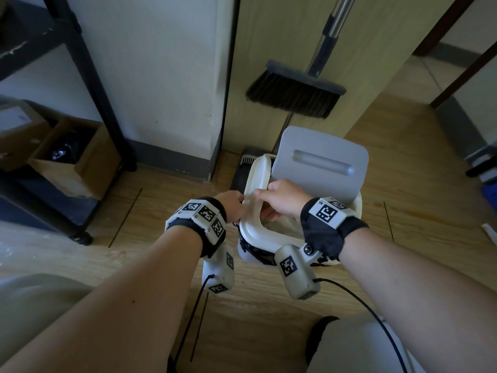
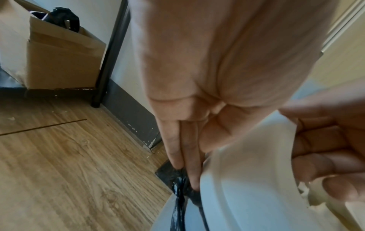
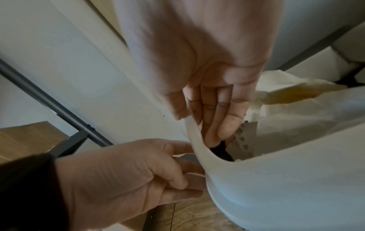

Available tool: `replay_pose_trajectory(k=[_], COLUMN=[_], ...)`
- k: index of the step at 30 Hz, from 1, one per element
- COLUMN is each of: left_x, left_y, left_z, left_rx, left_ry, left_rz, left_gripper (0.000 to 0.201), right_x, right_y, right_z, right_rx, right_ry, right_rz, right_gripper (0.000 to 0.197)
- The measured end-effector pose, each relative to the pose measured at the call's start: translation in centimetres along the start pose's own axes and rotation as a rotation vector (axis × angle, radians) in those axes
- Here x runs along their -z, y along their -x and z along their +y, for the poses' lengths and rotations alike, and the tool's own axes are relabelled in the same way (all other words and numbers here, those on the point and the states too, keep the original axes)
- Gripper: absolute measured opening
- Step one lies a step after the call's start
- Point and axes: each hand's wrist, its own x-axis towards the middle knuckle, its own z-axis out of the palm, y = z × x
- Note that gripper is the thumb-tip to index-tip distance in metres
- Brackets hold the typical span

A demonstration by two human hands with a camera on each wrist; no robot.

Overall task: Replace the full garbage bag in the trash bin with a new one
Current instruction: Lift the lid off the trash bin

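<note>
Wood-look floor (image 1: 269, 319), pale wall (image 1: 161, 76) with dark skirting. White trash bin (image 1: 258, 232) stands on floor by wall corner, grey lid (image 1: 322, 160) raised. Black garbage bag (image 2: 177, 179) shows only as thin strip at rim; rest hidden inside bin. Left hand (image 1: 231, 205) outside rim, fingers (image 2: 173, 148) straight, pressing black plastic. Right hand (image 1: 282, 203) curls over rim, fingers (image 3: 215, 118) inside, touching dark plastic; real grip there unclear. Broom (image 1: 295, 95) leans behind bin. Cardboard box (image 1: 72, 160) left, under dark shelf frame (image 1: 88, 76).
</note>
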Motion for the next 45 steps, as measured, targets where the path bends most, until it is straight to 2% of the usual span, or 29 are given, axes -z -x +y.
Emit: replay_pose_trajectory(k=[10,13,21,23,26,27,30,33,37,40,42,43,45], left_x=[0.5,0.8,1.8,1.4,0.6,0.4,-0.1,-0.1,0.5,0.9,1.0,1.0,1.2], left_y=[0.7,0.8,1.7,1.6,1.2,1.2,1.2,1.3,1.3,1.7,1.7,1.6,1.8], left_z=[1.1,1.5,3.6,4.1,4.6,4.7,5.1,5.2,4.7,4.6,4.3,4.2,4.2], left_rx=[0.087,0.12,0.012,0.021,0.03,0.036,0.077,0.11,0.142,0.159,0.162,0.166,0.175], left_ry=[0.125,0.242,0.424,0.453,0.4,0.357,0.257,0.297,0.393,0.415,0.426,0.438,0.484], left_rz=[0.032,0.048,-0.057,0.008,0.079,0.082,0.102,0.108,0.123,0.113,0.143,0.157,0.174], left_gripper=[0.04,0.045,0.054,0.067,0.101,0.103,0.086,0.058,0.049,0.012,0.011,0.012,0.008], right_x=[1.4,1.9,3.9,4.5,5.4,5.7,7.0,9.0,11.4,12.4,12.6,12.7,12.9], right_y=[0.4,0.7,1.7,2.2,2.9,3.2,3.8,4.2,4.4,4.7,5.0,5.2,5.1], right_z=[-0.7,-0.9,-0.1,0.0,0.4,0.6,1.7,3.0,4.9,5.9,6.0,6.1,6.2], right_rx=[0.003,-0.006,-0.057,-0.071,-0.055,-0.05,-0.055,-0.081,-0.126,-0.139,-0.154,-0.167,-0.194], right_ry=[-0.087,-0.162,-0.169,-0.19,-0.226,-0.225,-0.232,-0.221,-0.197,-0.152,-0.12,-0.108,-0.092], right_rz=[-0.035,-0.059,-0.008,-0.004,0.019,0.037,0.121,0.254,0.477,0.636,0.674,0.666,0.601], right_gripper=[0.024,0.02,0.023,0.023,0.031,0.035,0.036,0.025,0.012,0.01,0.005,0.006,0.037])
